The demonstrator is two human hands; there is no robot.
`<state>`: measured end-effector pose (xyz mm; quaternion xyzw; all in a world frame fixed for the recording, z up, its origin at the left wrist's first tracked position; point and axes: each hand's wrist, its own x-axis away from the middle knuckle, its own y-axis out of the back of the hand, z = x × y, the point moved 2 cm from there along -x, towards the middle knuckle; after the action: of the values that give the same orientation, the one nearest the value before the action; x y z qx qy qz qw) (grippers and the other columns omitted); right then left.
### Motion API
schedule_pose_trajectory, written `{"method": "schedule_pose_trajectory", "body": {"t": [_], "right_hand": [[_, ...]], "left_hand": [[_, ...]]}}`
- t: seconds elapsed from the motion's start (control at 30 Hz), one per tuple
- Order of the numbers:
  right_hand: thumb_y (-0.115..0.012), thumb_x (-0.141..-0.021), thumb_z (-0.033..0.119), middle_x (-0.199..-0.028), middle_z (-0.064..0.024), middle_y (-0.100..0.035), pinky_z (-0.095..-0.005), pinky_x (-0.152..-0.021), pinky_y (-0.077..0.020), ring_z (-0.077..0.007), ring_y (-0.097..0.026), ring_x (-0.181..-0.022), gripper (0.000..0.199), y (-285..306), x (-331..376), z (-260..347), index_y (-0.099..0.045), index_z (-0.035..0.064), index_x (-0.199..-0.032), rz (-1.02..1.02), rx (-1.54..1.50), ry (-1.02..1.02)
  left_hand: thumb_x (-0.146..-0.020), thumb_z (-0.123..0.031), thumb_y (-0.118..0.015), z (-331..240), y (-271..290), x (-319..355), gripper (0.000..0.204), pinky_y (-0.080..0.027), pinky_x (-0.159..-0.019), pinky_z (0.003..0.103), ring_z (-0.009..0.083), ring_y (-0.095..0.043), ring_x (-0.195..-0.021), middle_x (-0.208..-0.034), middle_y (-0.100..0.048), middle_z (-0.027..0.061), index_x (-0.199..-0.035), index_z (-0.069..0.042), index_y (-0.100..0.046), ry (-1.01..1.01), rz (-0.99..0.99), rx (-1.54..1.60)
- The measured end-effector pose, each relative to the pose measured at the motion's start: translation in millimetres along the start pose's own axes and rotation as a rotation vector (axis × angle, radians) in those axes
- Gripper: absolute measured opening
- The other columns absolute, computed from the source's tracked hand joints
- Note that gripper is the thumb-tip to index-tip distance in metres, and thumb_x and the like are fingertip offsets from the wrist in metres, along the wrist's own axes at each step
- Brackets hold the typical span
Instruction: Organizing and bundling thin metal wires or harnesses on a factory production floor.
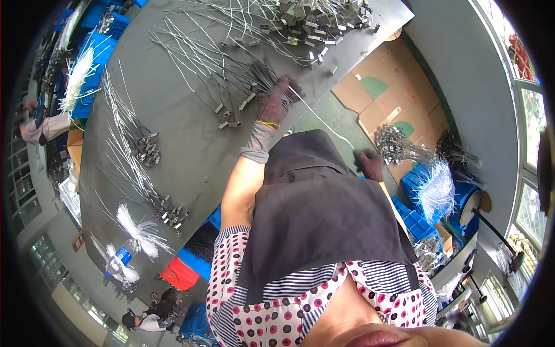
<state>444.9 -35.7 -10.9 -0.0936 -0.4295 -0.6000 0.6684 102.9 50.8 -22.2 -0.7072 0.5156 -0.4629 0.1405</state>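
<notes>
Overhead, 1 white wire runs taut between both gloved hands' fingers.

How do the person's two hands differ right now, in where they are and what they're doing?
The left hand is stretched out over the grey table, resting on a bunch of wires with small metal ends; the right hand hangs low beside the body, off the table, above the floor. A thin white wire runs between them. The left hand's fingers are spread over the bunch; the right hand's look curled. Both wear dark gloves.
</notes>
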Motion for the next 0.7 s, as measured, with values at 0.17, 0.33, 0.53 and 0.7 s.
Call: {"method": "schedule_pose_trajectory", "body": {"t": [0.17,0.33,0.53,0.7], "right_hand": [[-0.056,-0.098,0.041,-0.109,-0.015,-0.067,-0.0305,-0.06,-0.0545,-0.0203,-0.068,-0.084,0.054,-82,-34,114,-0.054,-0.0028,-0.131,0.286,-0.296,0.243],[-0.047,-0.1,0.052,-0.107,-0.0186,-0.069,-0.0339,-0.057,-0.0562,-0.0243,-0.07,-0.088,0.062,-145,-37,227,-0.055,-0.0049,-0.124,0.349,-0.391,0.237],[-0.039,-0.103,0.048,-0.094,-0.0298,-0.067,-0.049,-0.08,-0.0524,-0.0452,-0.066,-0.09,0.057,-224,-78,257,-0.06,-0.0042,-0.113,0.028,0.166,0.865],[-0.045,-0.102,0.037,-0.098,-0.0283,-0.066,-0.0499,-0.079,-0.0524,-0.0452,-0.065,-0.084,0.043,-245,-97,317,-0.06,-0.0016,-0.114,0.272,0.791,1.137]], "left_hand": [[-0.1,-0.026,-0.061,15,-4,15,0.029,-0.058,-0.077,0.032,0.0182,-0.069,-0.087,-0.101,-0.071,0.0086,-0.12,-0.006,-0.067,-0.105,-0.031,-0.355],[-0.1,-0.022,-0.056,-40,-13,26,0.024,-0.051,-0.055,0.029,0.0104,-0.063,-0.062,-0.084,-0.07,0.0022,-0.12,-0.014,-0.067,-0.548,0.031,-1.5],[-0.09,-0.005,-0.058,-78,29,14,0.024,-0.053,-0.066,0.032,0.017,-0.066,-0.073,-0.091,-0.071,0.0051,-0.112,-0.01,-0.067,-0.798,0.066,-1.456],[-0.088,0.001,-0.054,-93,60,26,0.034,-0.055,-0.081,0.038,0.0245,-0.069,-0.089,-0.101,-0.071,0.0108,-0.119,-0.006,-0.064,-0.539,0.101,-1.374]]}}
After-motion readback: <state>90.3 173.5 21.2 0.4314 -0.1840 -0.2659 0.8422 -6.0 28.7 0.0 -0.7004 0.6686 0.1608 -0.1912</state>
